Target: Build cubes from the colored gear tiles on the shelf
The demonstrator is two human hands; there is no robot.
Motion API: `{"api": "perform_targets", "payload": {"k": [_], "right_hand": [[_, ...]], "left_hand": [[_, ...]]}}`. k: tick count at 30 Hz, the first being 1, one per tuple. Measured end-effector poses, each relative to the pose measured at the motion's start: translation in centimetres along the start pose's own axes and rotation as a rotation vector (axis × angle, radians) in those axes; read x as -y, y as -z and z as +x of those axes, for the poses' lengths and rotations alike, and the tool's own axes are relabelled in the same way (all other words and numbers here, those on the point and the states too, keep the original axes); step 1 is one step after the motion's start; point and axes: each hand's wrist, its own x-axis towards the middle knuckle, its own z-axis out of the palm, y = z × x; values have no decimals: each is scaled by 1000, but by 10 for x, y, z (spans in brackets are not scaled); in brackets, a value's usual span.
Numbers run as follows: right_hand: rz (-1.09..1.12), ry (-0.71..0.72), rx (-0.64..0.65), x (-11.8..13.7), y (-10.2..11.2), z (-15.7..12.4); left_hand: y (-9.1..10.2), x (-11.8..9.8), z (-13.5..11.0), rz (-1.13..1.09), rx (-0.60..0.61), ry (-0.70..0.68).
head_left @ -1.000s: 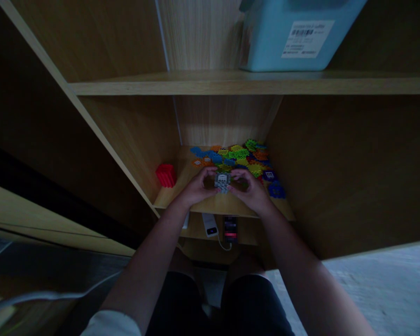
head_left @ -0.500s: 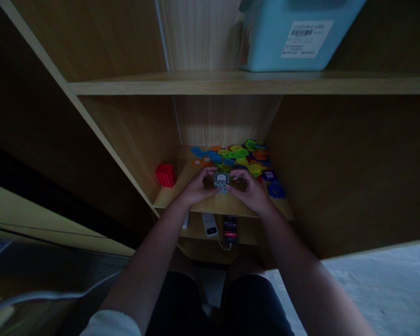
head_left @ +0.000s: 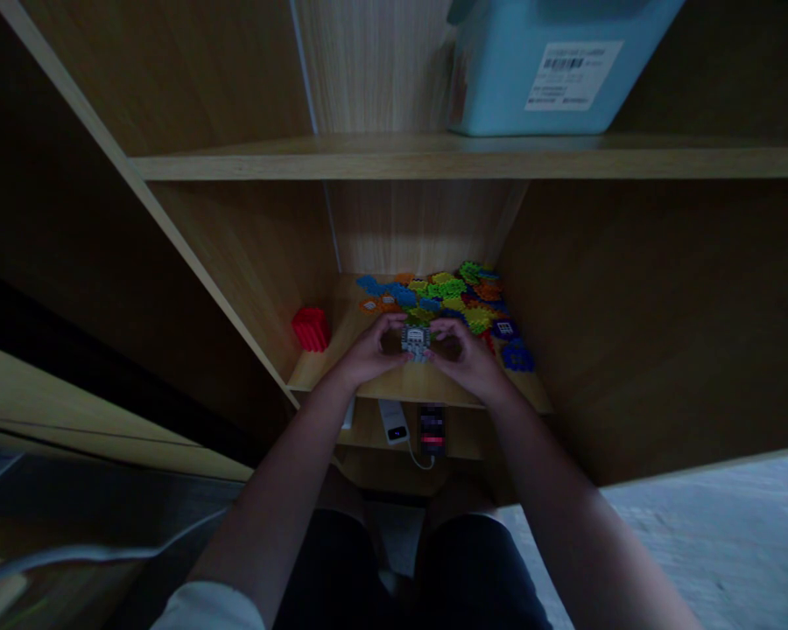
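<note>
Between my two hands, above the front of the middle shelf [head_left: 394,383], is a grey toothed building piece [head_left: 416,341] with a pale window-like pattern. My left hand [head_left: 374,348] pinches its left side, thumb below and fingers above. On the opposite side, my right hand [head_left: 466,354] grips it the same way. Behind them lies a pile of colourful interlocking plastic pieces [head_left: 443,287] in blue, green, yellow and orange. Dark blue pieces [head_left: 517,355] sit to the right of my right hand. A red ribbed block [head_left: 311,330] stands by the left wall.
A light blue bin [head_left: 531,79] with a label rests on the upper shelf [head_left: 368,166]. Below my hands, a white power bank [head_left: 394,423] and a phone [head_left: 432,429] joined by a cable lie on a lower shelf. A dark panel [head_left: 663,324] bounds the right side.
</note>
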Motion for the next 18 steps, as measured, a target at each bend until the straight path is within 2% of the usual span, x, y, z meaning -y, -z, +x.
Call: {"api": "perform_targets", "payload": {"k": [18], "right_hand": [[11,-40,112,-5,-1,-2]], "left_hand": [[-1,-2,-2,-20,44,24]]}}
